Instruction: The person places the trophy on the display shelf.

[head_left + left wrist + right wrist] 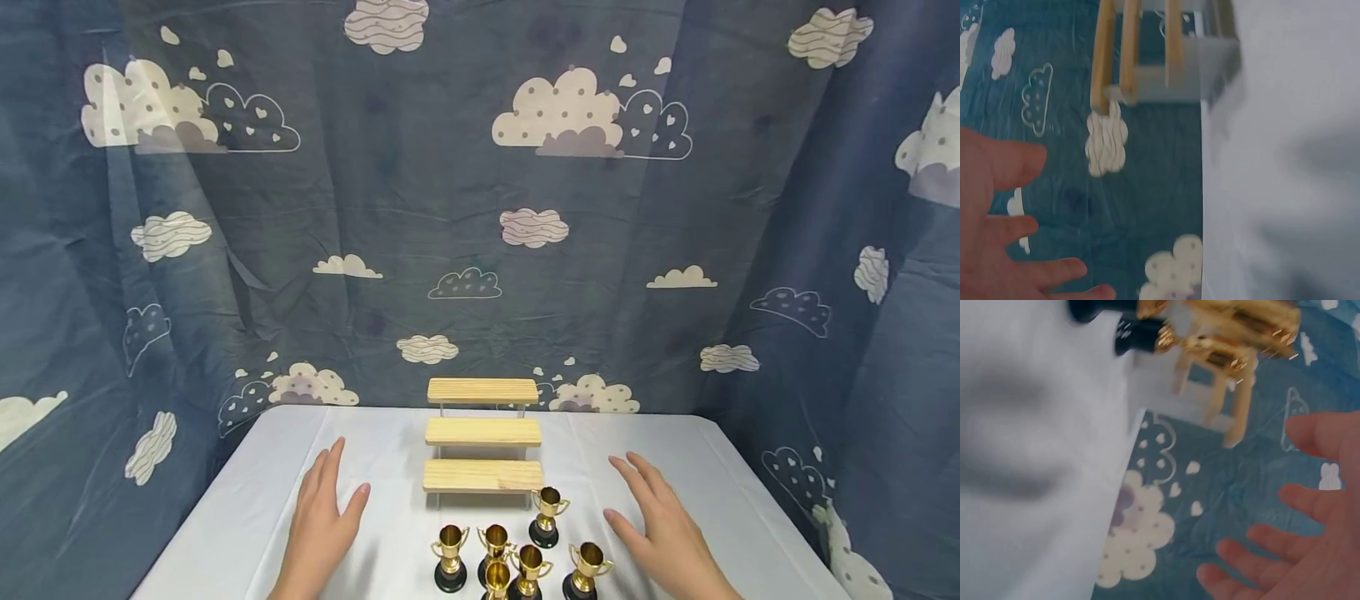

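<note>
My left hand (320,523) hovers over the left part of the white table, its fingers extended and thumb spread, holding nothing. On the right, my right hand (666,533) is likewise spread and bare, nearest to a small gold trophy cup (587,568) on a black base. Another trophy cup (547,515) stands just in front of the tiered rack. Several more cups cluster between the hands, among them one at the left (450,556); the lowest are cut off by the frame edge. In the right wrist view, two trophies (1213,351) overlap the rack.
A rack with three pale wooden steps (483,475) on clear supports stands at the table's back middle. White cloth covers the table (375,433). A dark blue curtain (465,183) with cloud prints hangs behind and along both sides.
</note>
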`<state>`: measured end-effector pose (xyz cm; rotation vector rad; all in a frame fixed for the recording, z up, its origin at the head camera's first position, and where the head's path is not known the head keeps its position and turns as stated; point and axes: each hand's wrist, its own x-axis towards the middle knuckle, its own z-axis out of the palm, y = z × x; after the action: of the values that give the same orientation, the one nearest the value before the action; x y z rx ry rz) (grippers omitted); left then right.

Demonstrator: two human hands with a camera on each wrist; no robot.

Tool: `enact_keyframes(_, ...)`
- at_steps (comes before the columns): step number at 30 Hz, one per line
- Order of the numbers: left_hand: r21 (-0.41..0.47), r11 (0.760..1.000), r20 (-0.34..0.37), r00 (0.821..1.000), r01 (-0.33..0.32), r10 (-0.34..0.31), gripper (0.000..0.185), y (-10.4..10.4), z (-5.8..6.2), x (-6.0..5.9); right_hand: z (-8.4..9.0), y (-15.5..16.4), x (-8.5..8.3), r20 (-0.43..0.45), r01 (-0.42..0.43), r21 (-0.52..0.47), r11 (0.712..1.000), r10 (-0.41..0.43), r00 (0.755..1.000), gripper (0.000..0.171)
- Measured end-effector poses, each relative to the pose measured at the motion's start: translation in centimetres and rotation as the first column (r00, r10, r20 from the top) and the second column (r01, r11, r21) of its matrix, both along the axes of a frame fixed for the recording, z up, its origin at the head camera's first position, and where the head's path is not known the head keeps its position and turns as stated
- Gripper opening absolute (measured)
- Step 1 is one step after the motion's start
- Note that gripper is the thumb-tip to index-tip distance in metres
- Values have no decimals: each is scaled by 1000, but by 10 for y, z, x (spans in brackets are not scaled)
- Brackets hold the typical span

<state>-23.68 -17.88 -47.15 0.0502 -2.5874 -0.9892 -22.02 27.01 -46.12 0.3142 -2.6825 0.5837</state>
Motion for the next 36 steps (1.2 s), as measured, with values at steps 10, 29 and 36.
enact_keyframes(10,408,913,61,998,1,-29,50,36,8,-49,14,-19,24,104,-36,-161,986,53,993,57)
enact_keyframes(29,760,649,279,924,-46,-261,49,58,-42,-84,-8,-39,46,381,97,-258,961,9,925,66)
enact_keyframes(36,793,608,243,937,-43,-251,47,59,-46,-84,-16,-44,48,364,56,-270,961,47,930,63)
